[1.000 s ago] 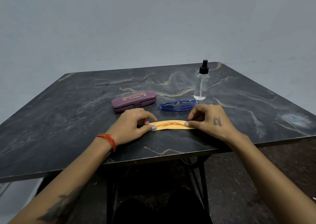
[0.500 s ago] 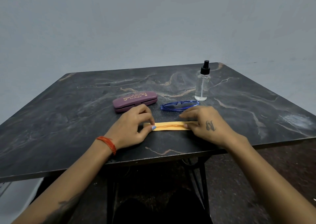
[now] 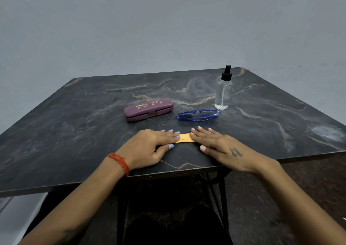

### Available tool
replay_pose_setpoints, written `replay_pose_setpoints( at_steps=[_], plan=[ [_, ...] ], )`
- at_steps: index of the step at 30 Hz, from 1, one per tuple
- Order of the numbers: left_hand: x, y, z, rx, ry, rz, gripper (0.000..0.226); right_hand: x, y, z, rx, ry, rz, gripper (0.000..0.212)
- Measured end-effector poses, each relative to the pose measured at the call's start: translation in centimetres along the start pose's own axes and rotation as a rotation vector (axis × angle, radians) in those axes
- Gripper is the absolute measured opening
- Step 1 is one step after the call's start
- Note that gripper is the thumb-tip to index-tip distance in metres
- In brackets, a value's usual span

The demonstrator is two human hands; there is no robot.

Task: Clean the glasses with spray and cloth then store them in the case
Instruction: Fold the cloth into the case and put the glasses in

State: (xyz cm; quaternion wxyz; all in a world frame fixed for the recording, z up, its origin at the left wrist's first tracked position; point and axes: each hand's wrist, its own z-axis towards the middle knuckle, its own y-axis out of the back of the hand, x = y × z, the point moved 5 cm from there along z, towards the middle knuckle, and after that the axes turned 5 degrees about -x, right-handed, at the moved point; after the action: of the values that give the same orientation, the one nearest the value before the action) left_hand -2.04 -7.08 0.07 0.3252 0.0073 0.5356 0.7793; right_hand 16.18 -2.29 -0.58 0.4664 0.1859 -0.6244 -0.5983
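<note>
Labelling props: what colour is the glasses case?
Maroon with gold lettering, case closed, seen in the head view.

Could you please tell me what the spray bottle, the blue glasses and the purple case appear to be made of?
The clear spray bottle with a black pump top looks like glossy transparent plastic, possibly glass: the table shows through it. The translucent blue glasses seem to be shiny moulded plastic, tinted throughout. The purple hard case with gold lettering looks rigid with a matte finish, likely plastic or a leatherette covering.

Orange cloth (image 3: 185, 140), maroon case (image 3: 148, 109), blue glasses (image 3: 197, 114), dark marbled table (image 3: 74, 125).
</note>
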Motion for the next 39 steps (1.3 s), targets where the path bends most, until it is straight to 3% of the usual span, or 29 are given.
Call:
replay_pose_setpoints(
  at_steps=[4, 9, 15, 20, 24, 30, 32, 39],
  plan=[
    [0.0, 0.1, 0.0, -0.025, -0.004, -0.006, 0.043, 0.2, 0.3, 0.3, -0.05, -0.014, 0.081, 0.043],
    [-0.3, 0.9, 0.1, -0.147, -0.013, -0.034, 0.037, 0.6, 2.0, 0.8, -0.31, -0.053, 0.231, 0.035],
    [-0.2, 4.4, 1.1, -0.413, -0.019, -0.077, 0.027, 2.7, 4.6, 3.8, -0.453, 0.005, 0.322, 0.03],
    [3.2, 7.4, 1.7, -0.56, 0.106, 0.059, 0.041, 4.6, 5.9, 8.1, -0.52, 0.001, 0.35, 0.03],
    [7.3, 7.3, 2.0, -0.422, 0.352, 0.079, 0.068, 5.0, 4.9, 12.4, -0.469, 0.023, 0.174, 0.038],
    [10.2, 5.2, 1.0, -0.325, 0.498, -0.006, 0.086, 4.1, 1.3, 17.1, -0.154, 0.062, -0.186, 0.063],
    [10.6, 5.1, 0.8, -0.345, 0.502, -0.003, 0.087, 3.9, 0.5, 17.5, -0.101, 0.076, -0.215, 0.061],
    [10.7, 4.9, 0.9, -0.401, 0.513, -0.124, 0.068, 3.4, 0.4, 17.9, -0.168, 0.139, -0.346, 0.041]
  ],
)
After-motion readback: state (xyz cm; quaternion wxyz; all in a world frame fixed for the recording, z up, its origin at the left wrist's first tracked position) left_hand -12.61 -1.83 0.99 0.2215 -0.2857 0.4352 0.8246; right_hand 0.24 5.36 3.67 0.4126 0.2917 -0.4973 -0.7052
